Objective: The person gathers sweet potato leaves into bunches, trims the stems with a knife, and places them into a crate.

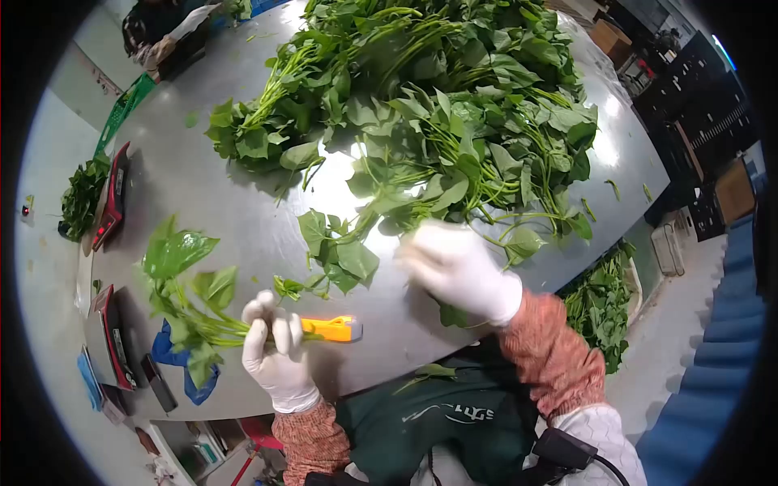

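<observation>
"From the head view, what's the left hand up to?"
"Pinching a bunch of leafy stems, leaves out to its left; an orange tool sits just right of its fingers. Gathering, I'd judge."
"And the right hand?"
"Curled, blurred; can't tell whether it grips anything. The leafy pile spreads beyond it."
"Next move?"
"Probably calls for easing tangled stems free gently."

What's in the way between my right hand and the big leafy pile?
Nothing visible. Your right hand is at the near edge of the leafy pile. The orange tool is off to the side, beside your left hand.
</observation>
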`<state>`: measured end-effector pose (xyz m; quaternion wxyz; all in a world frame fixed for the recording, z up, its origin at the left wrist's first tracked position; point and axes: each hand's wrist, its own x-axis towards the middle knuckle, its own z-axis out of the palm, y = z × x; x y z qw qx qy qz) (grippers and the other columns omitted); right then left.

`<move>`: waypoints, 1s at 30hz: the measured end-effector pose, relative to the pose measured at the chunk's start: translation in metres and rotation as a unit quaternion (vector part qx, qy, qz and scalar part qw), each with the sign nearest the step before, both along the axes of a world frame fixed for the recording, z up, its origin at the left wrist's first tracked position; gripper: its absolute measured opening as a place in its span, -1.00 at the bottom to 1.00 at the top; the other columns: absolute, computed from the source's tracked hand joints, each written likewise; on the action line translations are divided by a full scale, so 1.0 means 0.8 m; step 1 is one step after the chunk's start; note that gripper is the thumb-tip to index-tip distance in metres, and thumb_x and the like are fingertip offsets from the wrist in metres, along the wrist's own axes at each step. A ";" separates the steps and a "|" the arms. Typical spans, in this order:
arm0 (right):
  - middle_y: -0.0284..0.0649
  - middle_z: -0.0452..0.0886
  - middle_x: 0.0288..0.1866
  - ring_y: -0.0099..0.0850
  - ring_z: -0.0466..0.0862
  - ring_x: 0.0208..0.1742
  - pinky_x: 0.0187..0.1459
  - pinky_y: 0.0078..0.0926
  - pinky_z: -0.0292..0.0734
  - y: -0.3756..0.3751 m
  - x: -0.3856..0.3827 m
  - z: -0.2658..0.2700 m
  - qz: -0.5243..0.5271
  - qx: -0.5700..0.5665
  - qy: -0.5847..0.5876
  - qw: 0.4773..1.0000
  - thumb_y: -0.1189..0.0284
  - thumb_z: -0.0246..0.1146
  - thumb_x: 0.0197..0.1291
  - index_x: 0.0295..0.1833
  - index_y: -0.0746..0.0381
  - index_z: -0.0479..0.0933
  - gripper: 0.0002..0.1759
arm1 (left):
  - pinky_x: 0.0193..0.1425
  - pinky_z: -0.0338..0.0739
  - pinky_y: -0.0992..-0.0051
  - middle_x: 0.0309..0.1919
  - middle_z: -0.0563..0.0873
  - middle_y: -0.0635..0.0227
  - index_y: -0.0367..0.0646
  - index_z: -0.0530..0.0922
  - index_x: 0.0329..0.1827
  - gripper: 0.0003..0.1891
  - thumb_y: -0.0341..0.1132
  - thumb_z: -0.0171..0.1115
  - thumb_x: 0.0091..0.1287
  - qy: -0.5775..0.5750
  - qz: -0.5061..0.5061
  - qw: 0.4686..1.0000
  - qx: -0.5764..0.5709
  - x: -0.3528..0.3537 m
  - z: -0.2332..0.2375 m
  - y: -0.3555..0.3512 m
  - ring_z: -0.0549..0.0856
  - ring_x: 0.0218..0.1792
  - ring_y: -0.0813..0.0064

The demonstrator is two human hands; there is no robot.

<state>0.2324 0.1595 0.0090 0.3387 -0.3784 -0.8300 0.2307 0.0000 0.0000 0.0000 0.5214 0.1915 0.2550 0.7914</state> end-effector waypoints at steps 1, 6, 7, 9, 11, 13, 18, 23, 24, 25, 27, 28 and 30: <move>-0.20 0.63 -0.32 -0.31 0.67 -0.31 -0.23 -0.40 0.56 0.001 0.000 0.001 0.004 0.000 0.000 1.000 0.41 0.33 0.11 -0.29 0.19 0.65 -0.91 | -0.52 0.16 0.59 -0.16 0.41 0.29 -0.13 0.32 0.43 -0.52 -0.28 0.07 0.45 -0.048 -0.031 0.998 0.019 0.013 0.008 0.000 0.19 -0.63 0.67; -0.19 0.53 -0.34 -0.20 0.61 -0.28 -0.31 -0.25 0.49 0.113 -0.055 -0.019 0.016 0.201 -0.179 0.963 0.36 0.22 0.09 -0.31 0.12 0.63 -0.88 | -0.59 0.09 0.57 -0.68 0.21 0.56 -0.12 0.49 0.24 -0.66 -0.28 0.06 0.46 -0.111 -0.147 0.981 0.065 0.030 -0.012 0.004 0.16 -0.68 0.66; -0.20 0.53 -0.28 -0.22 0.62 -0.19 -0.26 -0.27 0.48 0.124 -0.066 -0.020 0.030 0.253 -0.211 0.944 0.36 0.21 0.08 -0.28 0.10 0.63 -0.87 | -0.59 0.08 0.57 -0.69 0.20 0.55 -0.12 0.54 0.15 -0.72 -0.27 0.05 0.47 -0.097 -0.150 0.982 0.063 0.034 -0.007 0.002 0.15 -0.69 0.66; -0.11 0.53 0.17 -0.20 0.52 0.14 0.10 -0.21 0.38 0.146 -0.092 -0.041 0.076 0.252 -0.273 0.925 0.36 0.17 0.14 -0.11 0.06 0.67 -0.76 | -0.59 0.09 0.57 -0.70 0.20 0.55 -0.15 0.55 0.07 -0.75 -0.25 0.04 0.47 -0.066 -0.135 0.989 0.013 0.030 -0.002 0.002 0.16 -0.70 0.65; -0.14 0.52 0.23 -0.25 0.49 0.19 0.15 -0.25 0.34 0.157 -0.088 -0.045 0.122 0.356 -0.306 0.874 0.32 0.18 0.13 -0.09 0.16 0.67 -0.71 | -0.58 0.11 0.54 -0.70 0.18 0.54 -0.19 0.56 0.07 -0.73 -0.28 0.00 0.47 -0.121 -0.133 0.984 0.020 0.029 -0.005 -0.002 0.16 -0.69 0.64; -0.35 0.63 -0.21 -0.38 0.54 -0.01 0.01 -0.41 0.36 0.162 -0.085 -0.026 0.109 0.322 -0.336 0.878 0.37 0.18 0.08 -0.29 0.09 0.62 -0.87 | -0.58 0.12 0.53 -0.70 0.19 0.53 -0.20 0.56 0.07 -0.73 -0.28 -0.02 0.47 -0.120 -0.134 0.984 0.009 0.026 0.000 -0.005 0.16 -0.69 0.62; -0.37 0.56 -0.43 -0.40 0.52 -0.21 -0.23 -0.45 0.38 0.121 -0.014 0.066 0.095 0.391 -0.378 0.834 0.40 0.24 -0.09 -0.43 0.10 0.58 -0.95 | -0.58 0.12 0.54 -0.70 0.23 0.51 -0.20 0.56 0.07 -0.73 -0.29 -0.01 0.47 -0.116 -0.129 0.985 -0.004 0.027 -0.001 -0.011 0.17 -0.70 0.61; -0.32 0.54 -0.43 -0.32 0.57 -0.25 -0.28 -0.39 0.52 0.091 0.075 0.139 0.018 0.392 -0.336 0.856 0.44 0.27 -0.19 -0.50 0.12 0.55 -0.94 | -0.57 0.12 0.55 -0.67 0.27 0.50 -0.22 0.54 0.10 -0.72 -0.29 -0.01 0.47 -0.117 -0.166 0.979 0.012 0.043 0.008 -0.008 0.18 -0.70 0.62; -0.31 0.52 -0.43 -0.29 0.57 -0.28 -0.33 -0.38 0.52 0.087 0.095 0.159 -0.015 0.396 -0.288 0.872 0.46 0.27 -0.22 -0.47 0.13 0.52 -0.90 | -0.57 0.12 0.55 -0.67 0.27 0.50 -0.24 0.54 0.10 -0.72 -0.30 0.01 0.46 -0.124 -0.153 0.980 0.015 0.048 0.013 -0.009 0.19 -0.69 0.63; -0.30 0.50 -0.44 -0.28 0.56 -0.31 -0.35 -0.37 0.52 0.087 0.112 0.169 -0.075 0.421 -0.249 0.869 0.46 0.28 -0.20 -0.47 0.13 0.48 -0.89 | -0.57 0.12 0.55 -0.67 0.28 0.50 -0.24 0.54 0.09 -0.72 -0.30 0.01 0.46 -0.123 -0.146 0.982 0.011 0.048 0.019 -0.010 0.19 -0.69 0.63; -0.27 0.55 -0.43 -0.23 0.59 -0.31 -0.35 -0.34 0.54 0.074 0.145 0.179 -0.145 0.372 -0.160 0.903 0.40 0.35 -0.02 -0.32 0.15 0.60 -0.87 | -0.57 0.12 0.54 -0.67 0.29 0.50 -0.24 0.54 0.09 -0.73 -0.29 0.03 0.46 -0.121 -0.134 0.984 0.000 0.050 0.030 -0.013 0.19 -0.69 0.63; -0.24 0.59 -0.42 -0.19 0.61 -0.31 -0.33 -0.34 0.54 0.070 0.158 0.169 -0.141 0.282 -0.150 0.937 0.39 0.35 0.02 -0.28 0.18 0.62 -0.85 | -0.58 0.12 0.55 -0.66 0.31 0.49 -0.25 0.54 0.07 -0.73 -0.29 0.02 0.48 -0.119 -0.132 0.984 -0.008 0.047 0.029 -0.014 0.19 -0.69 0.64; -0.16 0.66 -0.38 -0.22 0.65 -0.35 -0.29 -0.42 0.54 0.063 0.174 0.140 -0.119 0.114 -0.144 0.976 0.39 0.35 0.09 -0.20 0.28 0.63 -0.79 | -0.59 0.12 0.56 -0.66 0.31 0.48 -0.25 0.55 0.07 -0.73 -0.29 0.00 0.49 -0.122 -0.102 0.987 -0.025 0.056 0.040 -0.011 0.19 -0.70 0.64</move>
